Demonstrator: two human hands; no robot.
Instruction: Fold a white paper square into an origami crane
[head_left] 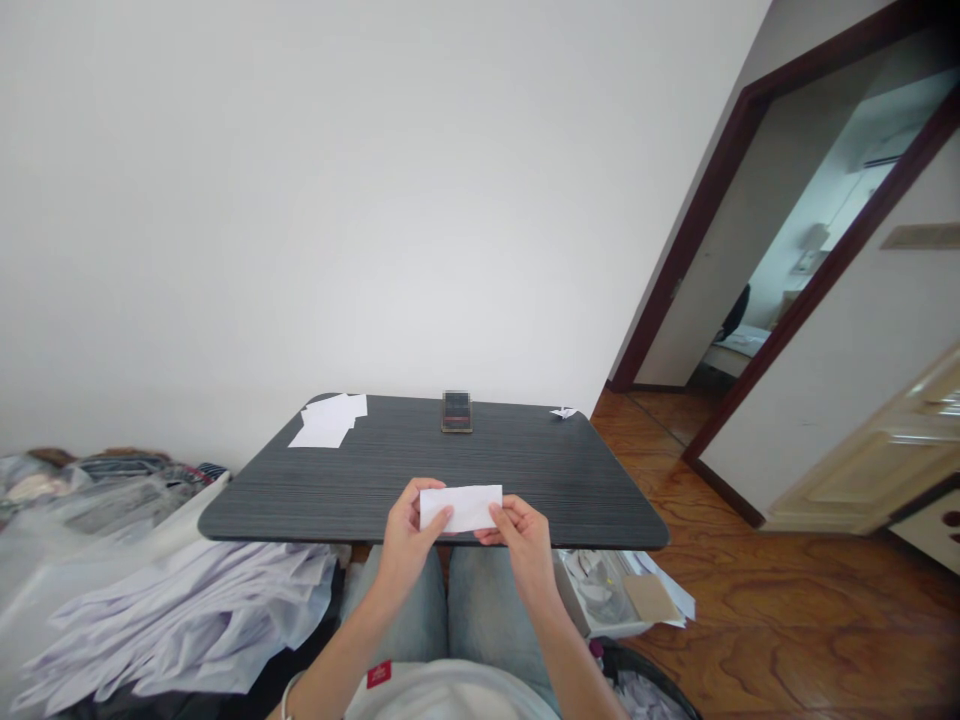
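A folded sheet of white paper (466,508) forms a narrow rectangle held just above the table's near edge. My left hand (409,528) grips its left end, thumb on the front face and fingers behind. At the right end, my right hand (523,530) pinches it the same way, with the thumb near the corner. Fingers behind the paper are partly hidden. Beneath both hands lies the dark wood-grain table (405,460).
Loose white sheets (326,420) lie at the table's far left. A phone (457,411) rests at the back middle, and a small folded paper piece (562,412) at the far right. White cloth (195,620) is heaped at left; a box of items (607,590) stands below right.
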